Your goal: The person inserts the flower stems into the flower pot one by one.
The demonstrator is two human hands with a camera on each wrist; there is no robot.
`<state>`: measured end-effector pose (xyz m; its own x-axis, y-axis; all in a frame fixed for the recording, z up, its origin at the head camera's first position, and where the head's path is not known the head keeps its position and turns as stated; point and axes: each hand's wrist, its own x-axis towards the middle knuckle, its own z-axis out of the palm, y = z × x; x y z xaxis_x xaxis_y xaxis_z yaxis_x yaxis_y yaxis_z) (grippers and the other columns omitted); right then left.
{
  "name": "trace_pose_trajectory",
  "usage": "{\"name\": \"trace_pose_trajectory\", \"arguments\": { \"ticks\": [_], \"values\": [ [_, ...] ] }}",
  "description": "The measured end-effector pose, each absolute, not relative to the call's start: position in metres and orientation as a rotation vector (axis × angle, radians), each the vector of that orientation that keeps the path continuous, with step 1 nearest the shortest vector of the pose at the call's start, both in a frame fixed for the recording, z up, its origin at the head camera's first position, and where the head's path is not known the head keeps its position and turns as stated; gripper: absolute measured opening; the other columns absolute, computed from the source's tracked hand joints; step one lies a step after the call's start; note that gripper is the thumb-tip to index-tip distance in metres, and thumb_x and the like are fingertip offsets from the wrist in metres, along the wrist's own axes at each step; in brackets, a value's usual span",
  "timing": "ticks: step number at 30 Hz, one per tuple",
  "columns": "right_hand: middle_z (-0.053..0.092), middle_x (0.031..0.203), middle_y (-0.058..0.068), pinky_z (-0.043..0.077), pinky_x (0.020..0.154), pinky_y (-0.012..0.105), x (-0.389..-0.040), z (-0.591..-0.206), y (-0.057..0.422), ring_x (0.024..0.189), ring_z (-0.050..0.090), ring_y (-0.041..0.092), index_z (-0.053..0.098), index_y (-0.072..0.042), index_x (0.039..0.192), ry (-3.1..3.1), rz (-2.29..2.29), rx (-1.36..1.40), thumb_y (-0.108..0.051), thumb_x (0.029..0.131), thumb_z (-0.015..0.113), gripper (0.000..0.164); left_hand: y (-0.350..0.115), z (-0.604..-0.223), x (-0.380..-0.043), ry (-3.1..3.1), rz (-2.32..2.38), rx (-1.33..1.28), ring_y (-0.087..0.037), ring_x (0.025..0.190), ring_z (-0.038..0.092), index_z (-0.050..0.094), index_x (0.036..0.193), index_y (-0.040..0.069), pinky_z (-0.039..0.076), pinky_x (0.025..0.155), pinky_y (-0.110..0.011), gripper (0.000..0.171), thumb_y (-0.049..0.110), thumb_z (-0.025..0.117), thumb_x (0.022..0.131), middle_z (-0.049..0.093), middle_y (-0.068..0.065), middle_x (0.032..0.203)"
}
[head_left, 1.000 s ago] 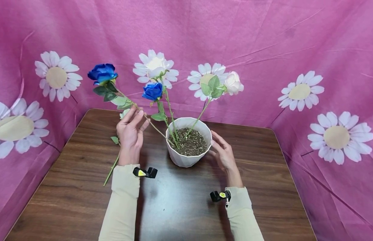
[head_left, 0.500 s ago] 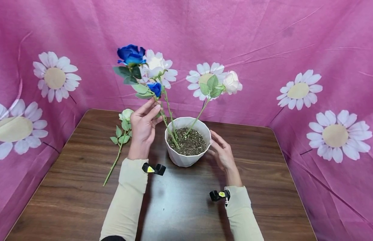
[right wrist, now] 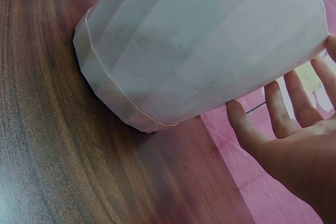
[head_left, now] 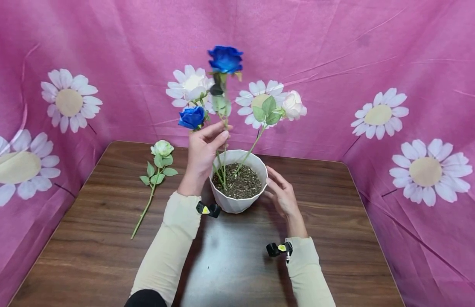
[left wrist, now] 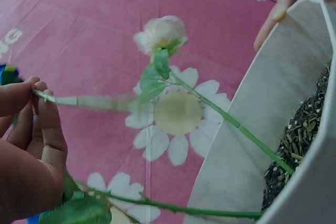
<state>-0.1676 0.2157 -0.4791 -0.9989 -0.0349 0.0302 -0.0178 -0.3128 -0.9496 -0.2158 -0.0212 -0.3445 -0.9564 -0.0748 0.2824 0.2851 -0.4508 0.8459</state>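
Observation:
My left hand (head_left: 204,149) pinches the stem of a blue rose (head_left: 225,59) between thumb and fingers, holding it upright with the bloom above the white faceted pot (head_left: 235,204). In the left wrist view the stem (left wrist: 63,99) runs from the fingertips and blurs towards its lower end. My right hand (head_left: 285,196) touches the pot's right side with spread fingers, the thumb near the rim. Standing in the soil (head_left: 245,183) are a second blue rose (head_left: 192,117), a white rose (head_left: 199,94) and a pale pink rose (head_left: 294,105).
A greenish-white rose (head_left: 162,148) with leaves lies on the wooden table (head_left: 87,221), left of the pot. Behind the table hangs a pink cloth (head_left: 318,47) printed with large daisies. The standing stems lean outward over the pot's rim.
My left hand has swung the blue rose rightward and turned it from a leftward lean to upright over the pot. The lying rose is fully uncovered. My right hand stays at the pot.

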Motion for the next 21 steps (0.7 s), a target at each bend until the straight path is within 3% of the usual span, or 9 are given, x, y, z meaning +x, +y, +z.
{"name": "trace_pose_trajectory", "arguments": {
  "ticks": [4, 9, 15, 21],
  "values": [
    [0.055, 0.138, 0.009, 0.058, 0.088, 0.036, -0.17, -0.49, 0.22, 0.115, 0.06, 0.022, 0.05, -0.004, 0.149, 1.831, -2.553, -0.2, -0.013, 0.099, 0.066, 0.053, -0.009, -0.344, -0.22, -1.665, -2.435, -0.328, -0.005, 0.077, 0.066, 0.064, 0.121, -0.017, 0.055, 0.064, -0.017, 0.029, -0.015, 0.062, 0.092, 0.071, -0.028, 0.105],
    [0.054, 0.139, 0.009, 0.057, 0.088, 0.037, -0.17, -0.494, 0.221, 0.116, 0.059, 0.021, 0.055, -0.012, 0.147, 1.849, -2.532, -0.245, -0.023, 0.097, 0.069, 0.053, 0.001, -0.35, -0.224, -1.81, -2.348, -0.367, -0.01, 0.086, 0.068, 0.066, 0.117, -0.016, 0.053, 0.071, -0.019, 0.025, -0.014, 0.062, 0.093, 0.07, -0.03, 0.107],
    [0.054, 0.138, 0.012, 0.058, 0.088, 0.036, -0.174, -0.501, 0.223, 0.115, 0.059, 0.023, 0.053, -0.007, 0.147, 1.817, -2.557, -0.203, -0.017, 0.099, 0.068, 0.052, 0.009, -0.357, -0.228, -1.949, -2.286, -0.414, -0.03, 0.097, 0.069, 0.067, 0.115, -0.015, 0.054, 0.077, -0.02, 0.023, -0.014, 0.062, 0.093, 0.07, -0.031, 0.105],
    [0.053, 0.138, 0.011, 0.057, 0.091, 0.035, -0.167, -0.479, 0.217, 0.113, 0.06, 0.02, 0.042, 0.002, 0.151, 1.835, -2.528, -0.049, -0.006, 0.102, 0.059, 0.053, 0.019, -0.363, -0.232, -2.053, -2.304, -0.475, -0.017, 0.086, 0.068, 0.067, 0.111, -0.013, 0.055, 0.074, -0.022, 0.018, -0.009, 0.064, 0.093, 0.071, -0.028, 0.105]
  ]
}}
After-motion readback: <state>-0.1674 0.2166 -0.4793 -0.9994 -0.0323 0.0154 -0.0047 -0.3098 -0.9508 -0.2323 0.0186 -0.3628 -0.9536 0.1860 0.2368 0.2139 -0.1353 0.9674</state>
